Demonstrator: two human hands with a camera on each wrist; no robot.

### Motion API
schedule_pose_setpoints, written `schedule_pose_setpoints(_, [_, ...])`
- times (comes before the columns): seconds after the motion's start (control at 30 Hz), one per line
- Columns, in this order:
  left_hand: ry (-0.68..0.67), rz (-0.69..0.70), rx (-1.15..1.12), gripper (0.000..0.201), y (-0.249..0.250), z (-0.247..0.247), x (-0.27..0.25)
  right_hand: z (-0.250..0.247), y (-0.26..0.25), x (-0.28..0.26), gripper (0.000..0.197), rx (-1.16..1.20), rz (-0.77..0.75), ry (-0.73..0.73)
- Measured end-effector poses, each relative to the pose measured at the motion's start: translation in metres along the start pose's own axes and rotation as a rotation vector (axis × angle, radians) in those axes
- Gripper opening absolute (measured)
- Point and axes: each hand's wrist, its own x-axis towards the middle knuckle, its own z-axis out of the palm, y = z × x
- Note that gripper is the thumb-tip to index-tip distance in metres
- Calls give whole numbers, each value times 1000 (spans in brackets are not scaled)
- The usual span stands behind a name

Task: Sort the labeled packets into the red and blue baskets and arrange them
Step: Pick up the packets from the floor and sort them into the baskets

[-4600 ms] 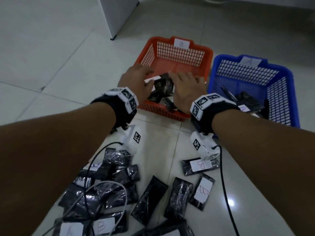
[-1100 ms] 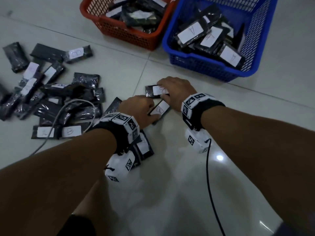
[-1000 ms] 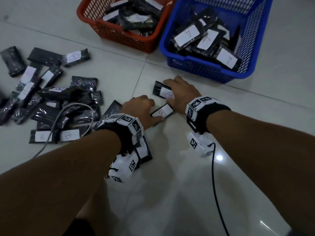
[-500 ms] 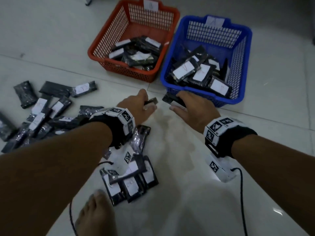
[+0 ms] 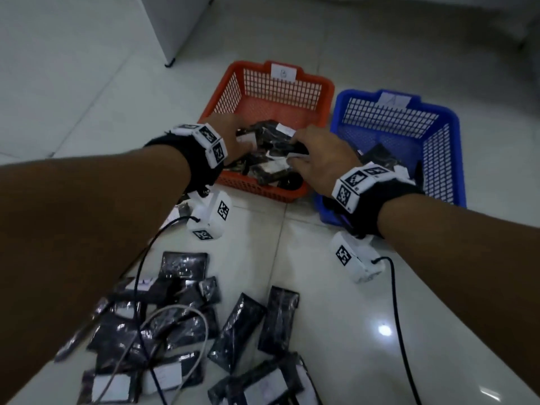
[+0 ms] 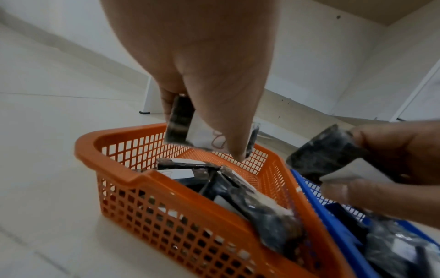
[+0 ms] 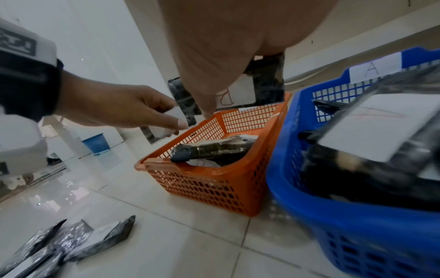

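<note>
The red basket [image 5: 328, 92], tagged B, and the blue basket [image 5: 455, 133], tagged A [image 7: 373, 69], stand side by side on the floor, both holding black packets with white labels. My left hand [image 5: 244, 138] pinches a packet [image 6: 179, 120] marked B above the red basket. My right hand [image 5: 298, 153] grips another B packet [image 7: 267, 82] just over the same basket, near its right side. Several loose packets [image 5: 233, 328] lie on the floor near me.
A white cabinet [image 5: 175, 21] stands on the floor behind and to the left of the red basket. Black and grey cables [image 5: 400, 331] trail from my wrists across the tiles and over the packet pile. A blue bucket [image 7: 96, 143] stands far off.
Both hands have risen from the floor in front of the baskets and now hover over the red basket, each carrying a packet. The view has shifted forward.
</note>
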Motion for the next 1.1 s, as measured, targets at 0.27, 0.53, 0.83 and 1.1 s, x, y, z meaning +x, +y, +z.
schedule_pose_setpoints(0.27, [145, 58, -60, 44, -35, 32, 8, 25, -28, 43, 41, -109, 43, -224])
schedule_pose_setpoints(0.53, [282, 165, 61, 36, -13, 39, -59, 28, -19, 16, 54, -203, -96, 71])
schedule_pose_setpoints(0.83, [-80, 47, 19, 22, 48, 86, -199, 63, -12, -117, 30, -112, -564, -426])
schedule_pose_setpoints(1.1, [-456, -130, 72, 57, 73, 127, -289, 111, -2, -170, 51, -270, -713, -612])
